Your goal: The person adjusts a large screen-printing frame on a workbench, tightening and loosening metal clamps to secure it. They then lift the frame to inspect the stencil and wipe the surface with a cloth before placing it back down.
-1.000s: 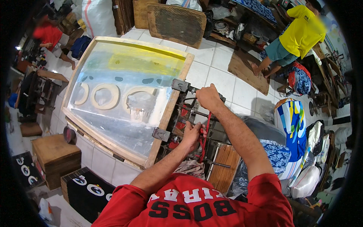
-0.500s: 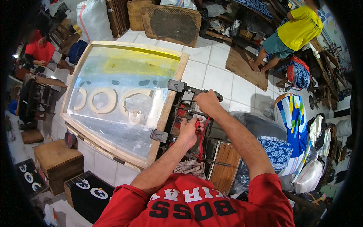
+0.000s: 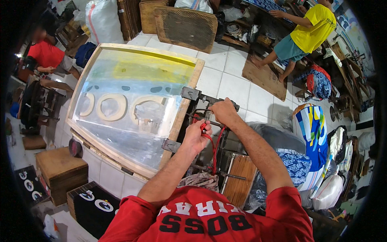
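A wood-framed screen (image 3: 72, 105) with yellow and pale-blue areas and ring-shaped marks sits in two metal clamps (image 3: 190, 93) of a dark metal frame (image 3: 207, 121). My left hand (image 3: 196, 135) is closed around red cord (image 3: 207, 137), which loops and hangs down through the frame beside the screen's right edge. My right hand (image 3: 225, 111), higher and to the right, has fingers curled on the frame's upper metal bar, near the clamp; its fingertips are partly hidden. A crumpled rag (image 3: 199, 181) lies below the frame, beside a wooden board (image 3: 238, 181).
Co-workers in yellow (image 3: 312, 30) and in red (image 3: 45, 56) are at the upper right and left. Stacked boards (image 3: 60, 169), dark printed panels (image 3: 92, 201), sacks (image 3: 104, 22), bundled fabrics (image 3: 308, 141) and a floor board (image 3: 264, 74) surround the frame.
My left hand has moved up and slightly left with the red cord, which now forms a loop. My right hand shifted slightly. The co-worker in yellow has extended an arm toward the shelf.
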A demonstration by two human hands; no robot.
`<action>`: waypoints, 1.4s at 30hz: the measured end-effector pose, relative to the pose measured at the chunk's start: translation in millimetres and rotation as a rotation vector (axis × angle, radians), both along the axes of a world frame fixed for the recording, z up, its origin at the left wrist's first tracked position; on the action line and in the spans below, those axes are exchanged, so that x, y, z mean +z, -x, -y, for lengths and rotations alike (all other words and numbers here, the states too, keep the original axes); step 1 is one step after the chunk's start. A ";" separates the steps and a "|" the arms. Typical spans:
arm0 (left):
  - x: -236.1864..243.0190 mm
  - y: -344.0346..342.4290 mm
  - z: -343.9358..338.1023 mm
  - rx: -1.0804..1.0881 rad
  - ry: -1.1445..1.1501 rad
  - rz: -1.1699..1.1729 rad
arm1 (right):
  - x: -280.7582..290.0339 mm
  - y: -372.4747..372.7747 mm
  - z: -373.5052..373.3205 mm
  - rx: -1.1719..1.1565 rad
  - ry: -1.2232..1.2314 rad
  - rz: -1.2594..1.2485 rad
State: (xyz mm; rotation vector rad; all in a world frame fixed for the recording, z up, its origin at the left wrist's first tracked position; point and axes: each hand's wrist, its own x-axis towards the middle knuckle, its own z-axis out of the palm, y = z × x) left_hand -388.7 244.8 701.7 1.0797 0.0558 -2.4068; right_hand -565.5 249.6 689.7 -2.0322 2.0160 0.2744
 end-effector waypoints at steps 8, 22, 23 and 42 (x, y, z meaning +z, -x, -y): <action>1.2 2.3 1.9 -0.020 -0.024 0.005 | 88.2 -20.7 51.2 0.068 0.896 0.099; 3.2 -53.7 60.8 0.154 -0.476 -0.457 | -91.3 34.3 -9.9 -0.209 0.252 0.108; 1.8 -61.7 68.4 0.172 -0.545 -0.516 | -88.6 35.7 -10.4 -0.207 0.256 0.153; -9.8 -81.7 69.0 0.119 -0.372 -0.505 | -80.6 20.2 -30.6 -0.318 0.167 0.398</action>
